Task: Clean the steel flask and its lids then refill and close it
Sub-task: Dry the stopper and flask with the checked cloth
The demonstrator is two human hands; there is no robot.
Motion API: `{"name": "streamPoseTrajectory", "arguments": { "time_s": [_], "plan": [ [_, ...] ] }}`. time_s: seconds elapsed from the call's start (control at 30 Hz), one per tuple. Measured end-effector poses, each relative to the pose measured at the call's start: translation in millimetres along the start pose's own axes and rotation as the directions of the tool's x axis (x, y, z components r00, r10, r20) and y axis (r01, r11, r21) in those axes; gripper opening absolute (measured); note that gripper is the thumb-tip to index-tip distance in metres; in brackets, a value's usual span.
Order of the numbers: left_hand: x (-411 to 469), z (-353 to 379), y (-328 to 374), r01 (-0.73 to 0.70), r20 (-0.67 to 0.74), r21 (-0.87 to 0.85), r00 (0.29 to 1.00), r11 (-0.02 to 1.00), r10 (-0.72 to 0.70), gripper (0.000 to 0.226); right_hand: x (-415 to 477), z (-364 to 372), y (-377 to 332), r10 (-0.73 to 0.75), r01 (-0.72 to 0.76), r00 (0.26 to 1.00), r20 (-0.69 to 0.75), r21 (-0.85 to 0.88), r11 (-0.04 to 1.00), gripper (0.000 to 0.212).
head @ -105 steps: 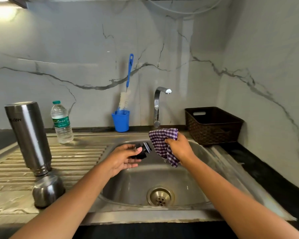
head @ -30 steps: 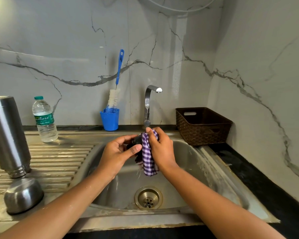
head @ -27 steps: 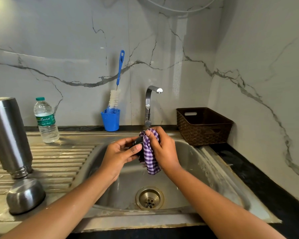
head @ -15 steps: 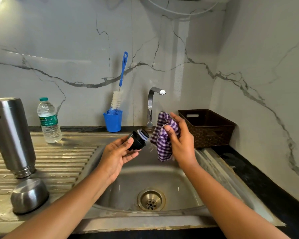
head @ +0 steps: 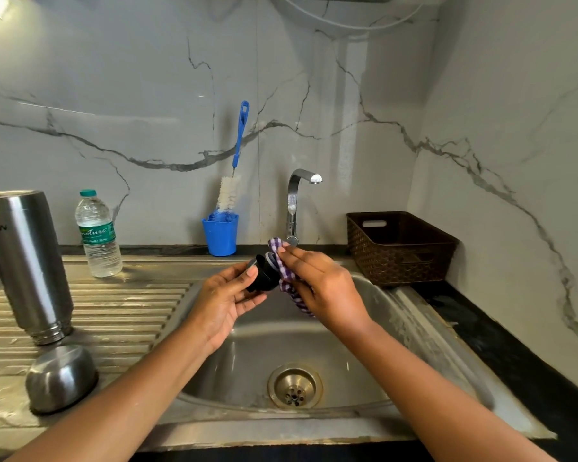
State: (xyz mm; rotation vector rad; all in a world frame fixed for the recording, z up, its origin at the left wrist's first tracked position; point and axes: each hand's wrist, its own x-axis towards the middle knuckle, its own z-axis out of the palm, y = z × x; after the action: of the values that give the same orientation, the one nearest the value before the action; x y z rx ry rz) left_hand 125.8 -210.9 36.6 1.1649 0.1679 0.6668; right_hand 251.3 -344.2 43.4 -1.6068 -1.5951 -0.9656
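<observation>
Over the steel sink basin (head: 314,345), the left hand (head: 226,301) pinched the small black plastic inner lid (head: 262,273) between thumb and curled fingers, its pale-rimmed end turned to the right. The right hand (head: 317,285), fingers laid flat and close together, pressed the purple-and-white checked cloth (head: 286,278) against that end, the loose tail of the cloth hanging below the palm. No water was visibly coming from the curved steel tap (head: 296,201) at the far edge.

To the left, on the ribbed steel draining surface (head: 124,311), the tall steel flask (head: 25,261) stood mouth-down, and the rounded steel outer cap (head: 60,381) sat dome-up near it, just in front. A clear plastic water bottle with a green label (head: 97,235) stood farther back, with the blue cup (head: 220,235) holding a white bottle brush with a blue handle (head: 232,175) beside it; a dark brown woven basket (head: 401,248) sat far right.

Here was the risk: that lid was held by the fingertips alone, and both forearms looked wet. Push too hard with the cloth and it might well pop out, drop into the basin and roll toward the drain (head: 294,386). A quick wipe could also miss the seal groove, leaving moisture or residue there. And the upturned flask, tall on a ridged surface, looked easy to topple with a careless left elbow, likely onto the cap.
</observation>
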Motion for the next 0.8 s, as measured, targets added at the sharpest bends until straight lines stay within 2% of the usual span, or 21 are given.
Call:
{"name": "streamPoseTrajectory", "arguments": {
  "time_s": [0.07,0.13,0.17,0.27,0.33,0.37,0.43,0.5,0.63,0.8],
  "plan": [
    [-0.3,0.7,0.0,0.013,0.013,0.000,1.000,1.000,-0.013,0.047,-0.9,-0.7,4.5,-0.014,0.014,1.000,-0.003,0.003,1.000,0.039],
    [-0.2,-0.8,-1.7,0.008,0.019,0.004,1.000,1.000,-0.009,0.050,-2.0,-1.1,4.9,0.093,-0.094,0.995,0.019,0.075,0.993,0.038],
    [-0.2,-1.0,-2.3,0.016,0.005,0.015,1.000,1.000,-0.016,0.041,-1.1,-1.2,4.1,0.138,-0.142,0.989,0.059,0.077,0.987,0.037],
    [0.5,1.0,-6.1,0.073,-0.027,0.067,0.997,0.995,-0.072,0.023,3.4,-0.2,5.1,0.280,-0.256,0.919,0.279,-0.118,0.959,0.028],
    [1.3,4.7,-7.2,0.088,-0.043,0.066,0.995,0.994,-0.085,0.021,3.2,-1.1,9.4,0.378,-0.325,0.867,0.324,-0.208,0.923,0.023],
    [1.4,7.1,-7.1,0.086,-0.055,0.053,0.995,0.995,-0.083,0.023,1.5,-2.7,11.3,0.419,-0.385,0.863,0.282,-0.170,0.907,0.024],
    [1.2,8.7,-7.2,0.072,-0.091,0.007,0.993,0.997,-0.071,0.028,1.3,-8.1,9.5,0.512,-0.521,0.845,0.153,0.023,0.853,0.030],
    [1.0,9.1,-7.6,0.056,-0.121,-0.037,0.991,0.998,-0.060,0.030,3.9,-10.4,1.3,0.539,-0.550,0.835,0.106,0.172,0.817,0.034],
    [0.3,9.5,-5.7,0.034,-0.100,0.058,0.995,0.998,-0.028,0.021,5.0,-0.9,-17.8,0.497,-0.514,0.857,0.140,0.306,0.801,0.041],
    [-1.1,4.8,4.5,0.076,-0.053,0.159,0.996,0.984,-0.068,0.035,4.3,-2.6,-9.1,0.445,-0.494,0.870,0.213,0.394,0.775,0.042]
  ]
}}
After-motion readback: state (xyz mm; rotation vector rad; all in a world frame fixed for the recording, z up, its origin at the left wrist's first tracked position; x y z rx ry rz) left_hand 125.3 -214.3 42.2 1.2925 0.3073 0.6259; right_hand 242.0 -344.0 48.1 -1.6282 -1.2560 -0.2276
